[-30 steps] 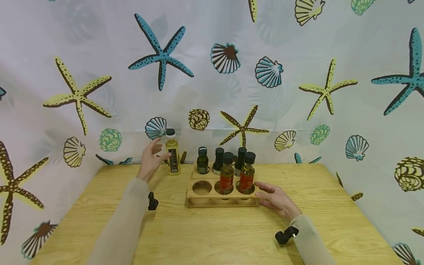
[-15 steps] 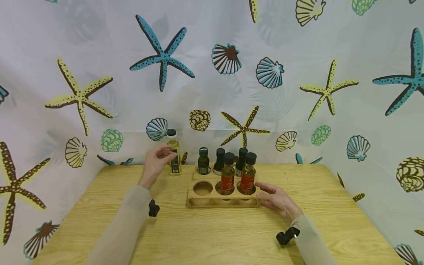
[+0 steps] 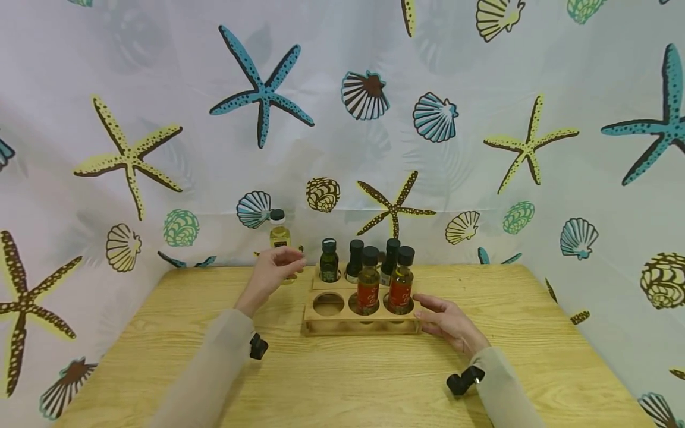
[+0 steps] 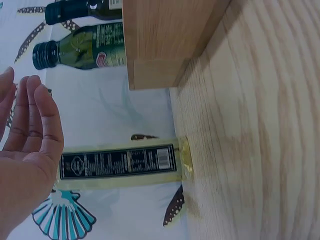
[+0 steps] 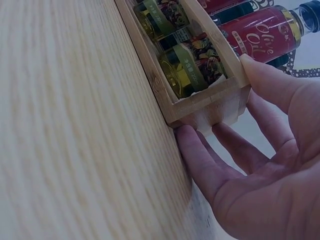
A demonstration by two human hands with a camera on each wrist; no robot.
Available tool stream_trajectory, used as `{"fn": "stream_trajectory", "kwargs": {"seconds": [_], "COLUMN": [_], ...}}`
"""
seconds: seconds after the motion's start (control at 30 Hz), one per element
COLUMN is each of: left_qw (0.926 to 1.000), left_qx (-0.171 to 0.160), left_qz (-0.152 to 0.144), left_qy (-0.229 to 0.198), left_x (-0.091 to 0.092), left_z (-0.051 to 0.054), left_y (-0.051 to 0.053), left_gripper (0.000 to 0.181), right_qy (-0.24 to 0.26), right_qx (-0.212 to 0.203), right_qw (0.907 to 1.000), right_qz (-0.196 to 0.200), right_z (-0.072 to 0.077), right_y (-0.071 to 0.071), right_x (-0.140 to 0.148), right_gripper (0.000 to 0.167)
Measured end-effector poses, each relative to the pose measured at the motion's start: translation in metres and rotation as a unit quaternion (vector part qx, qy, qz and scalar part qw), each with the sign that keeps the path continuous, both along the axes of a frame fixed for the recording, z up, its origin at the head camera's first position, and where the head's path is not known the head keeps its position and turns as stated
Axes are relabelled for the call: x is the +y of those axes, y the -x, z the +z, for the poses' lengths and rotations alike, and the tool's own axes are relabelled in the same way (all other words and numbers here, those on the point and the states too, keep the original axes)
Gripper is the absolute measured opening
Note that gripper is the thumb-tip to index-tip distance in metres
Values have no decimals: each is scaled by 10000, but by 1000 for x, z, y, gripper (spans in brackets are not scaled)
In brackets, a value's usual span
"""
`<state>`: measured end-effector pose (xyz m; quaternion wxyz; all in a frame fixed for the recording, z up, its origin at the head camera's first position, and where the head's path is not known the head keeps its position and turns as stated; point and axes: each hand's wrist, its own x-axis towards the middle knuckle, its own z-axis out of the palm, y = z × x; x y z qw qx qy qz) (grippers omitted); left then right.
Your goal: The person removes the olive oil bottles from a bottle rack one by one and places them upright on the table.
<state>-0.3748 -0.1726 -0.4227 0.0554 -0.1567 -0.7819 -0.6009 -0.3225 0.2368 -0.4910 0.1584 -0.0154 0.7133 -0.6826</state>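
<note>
My left hand (image 3: 272, 273) hovers in front of the yellow oil bottle (image 3: 280, 235), to the left of the wooden bottle rack (image 3: 342, 326). In the left wrist view its fingers are loosely bent with nothing between them, and the bottle stands apart behind. The green bottle (image 4: 82, 47) in the rack's back row is near the fingertips. My right hand (image 3: 449, 326) holds the rack's right end. In the right wrist view the thumb is on the upper edge and the fingers lie against the end panel (image 5: 210, 110), beside an olive oil bottle (image 5: 260, 32) with a red label.
Two red-labelled bottles, the left one (image 3: 367, 294) in the middle, stand in the rack's front row; its left hole (image 3: 328, 304) holds no bottle. Two dark bottles, one of them (image 3: 354, 261) in the middle, share the back row. A patterned curtain (image 3: 369, 148) hangs behind the wooden table (image 3: 342, 380).
My left hand has moved right and a little down, from beside the yellow oil bottle to in front of it, nearer the rack. The right hand and the rack have stayed put.
</note>
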Motion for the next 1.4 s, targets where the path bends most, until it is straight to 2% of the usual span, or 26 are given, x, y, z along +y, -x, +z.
{"fn": "stream_trajectory", "kwargs": {"seconds": [0.23,0.47,0.7,0.93,1.2,1.4], "left_qw": [9994,9980,9976,9968,9965,9972], "left_qx": [37,224,1,65,-67,71], "left_qz": [-294,-466,-589,-732,-772,-724], "left_qy": [-155,-360,-365,-310,-316,-155], "left_x": [21,40,52,61,78,88], "left_z": [-8,-15,-22,-19,-18,-21], "left_y": [-14,-21,-24,-27,-32,-29], "left_gripper": [33,35,32,25,36,43], "right_qy": [-27,-78,-6,11,40,8], "right_qx": [-40,-36,-7,-30,-54,-48], "right_qw": [10000,10000,10000,10000,10000,10000], "right_qz": [70,24,81,23,-13,17], "right_z": [1,2,4,3,1,1], "right_y": [-2,-2,-2,-2,-3,-1], "right_x": [0,-1,-2,-2,-2,-1], "right_gripper": [62,61,59,60,59,59]}}
